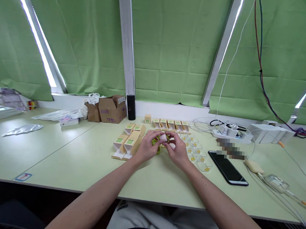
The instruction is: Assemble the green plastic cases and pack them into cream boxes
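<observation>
Left hand (148, 146) and right hand (177, 148) both pinch one green and white thing (163, 138) | it is just between their fingertips, over the desk (160, 184), neither hand nearer | I can't tell its long way | boxes (132, 142) by left hand, clear cups (198, 151) by right

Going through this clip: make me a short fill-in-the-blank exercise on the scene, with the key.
1. With a small pale item between the left hand and right hand, the hand nearer the phone is the ____ one.
2. The phone lies with its screen facing ____.
3. The curtains are coloured ____.
4. The black cylinder stands upright to the ____ of the cardboard box.

Missing words: right; up; green; right.
</observation>
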The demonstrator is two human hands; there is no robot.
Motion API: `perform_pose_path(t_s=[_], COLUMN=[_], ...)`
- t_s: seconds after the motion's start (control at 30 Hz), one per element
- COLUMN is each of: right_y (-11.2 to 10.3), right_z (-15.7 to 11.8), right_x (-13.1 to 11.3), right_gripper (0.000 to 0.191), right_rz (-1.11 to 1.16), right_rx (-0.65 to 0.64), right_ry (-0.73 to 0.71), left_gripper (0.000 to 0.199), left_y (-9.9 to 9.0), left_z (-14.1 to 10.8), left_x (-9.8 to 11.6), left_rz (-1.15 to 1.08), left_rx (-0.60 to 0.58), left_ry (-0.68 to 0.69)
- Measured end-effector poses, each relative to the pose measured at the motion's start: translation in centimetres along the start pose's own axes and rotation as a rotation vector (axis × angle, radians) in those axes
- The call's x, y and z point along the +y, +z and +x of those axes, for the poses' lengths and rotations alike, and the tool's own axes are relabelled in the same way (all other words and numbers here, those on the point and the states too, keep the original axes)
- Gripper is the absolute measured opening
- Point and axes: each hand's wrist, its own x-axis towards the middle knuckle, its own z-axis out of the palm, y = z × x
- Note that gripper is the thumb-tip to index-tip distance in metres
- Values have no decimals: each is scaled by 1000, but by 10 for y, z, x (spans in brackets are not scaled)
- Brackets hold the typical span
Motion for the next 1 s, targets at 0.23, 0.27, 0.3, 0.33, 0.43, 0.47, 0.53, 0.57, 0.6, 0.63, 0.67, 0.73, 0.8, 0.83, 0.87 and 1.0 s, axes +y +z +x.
perform_pose_path(t_s=[0.23, 0.27, 0.3, 0.33, 0.43, 0.47, 0.53, 0.57, 0.6, 0.63, 0.67, 0.73, 0.8, 0.83, 0.87, 1.0], right_y=[-1, -1, -1, -1, -1, -2, -2, -2, -2, -2, -3, -3, -4, -4, -4, -5], right_z=[0, 0, 0, 0, 0, 0, 0, 0, 0, 0, 0, 0, 1, 1, 2, 2], right_x=[1, 1, 1, 2, 3, 3, 4, 3, 3, 2, 2, 0, 0, -1, -1, -2], right_gripper=[36, 35, 35, 35, 35, 35, 36, 36, 37, 38, 39, 38, 35, 33, 32, 34], right_rz=[-17, -28, -38, -47, -66, -71, -76, -76, -74, -70, -67, -73, -106, -132, -161, -241], right_rx=[-3, -1, 0, 1, -8, -11, -16, -17, -18, -19, -18, -7, 18, 29, 34, -23], right_ry=[-1, -1, -3, -7, -22, -28, -40, -46, -52, -59, -68, -83, -81, -73, -59, -4], left_gripper=[28, 31, 34, 36, 37, 37, 37, 36, 35, 33, 32, 30, 29, 29, 29, 29], left_y=[-1, -2, -2, -2, -2, -2, -2, -2, -1, -2, -2, -2, -3, -3, -4, -4], left_z=[-1, -1, -1, -1, 0, 0, 0, 0, 0, -1, -1, -2, -3, -3, -3, -4], left_x=[-3, -3, -4, -4, -7, -9, -11, -11, -12, -12, -11, -10, -9, -8, -8, -7], left_rz=[56, 74, 97, 125, 212, 237, 283, 307, 331, 357, 384, 442, 497, 521, 538, 581], left_rx=[-19, -26, -29, -30, -25, -25, -17, -9, 2, 16, 31, 63, 93, 102, 106, 73], left_ry=[40, 52, 63, 73, 97, 107, 134, 155, 179, 206, 234, 283, 317, 330, 341, 377])
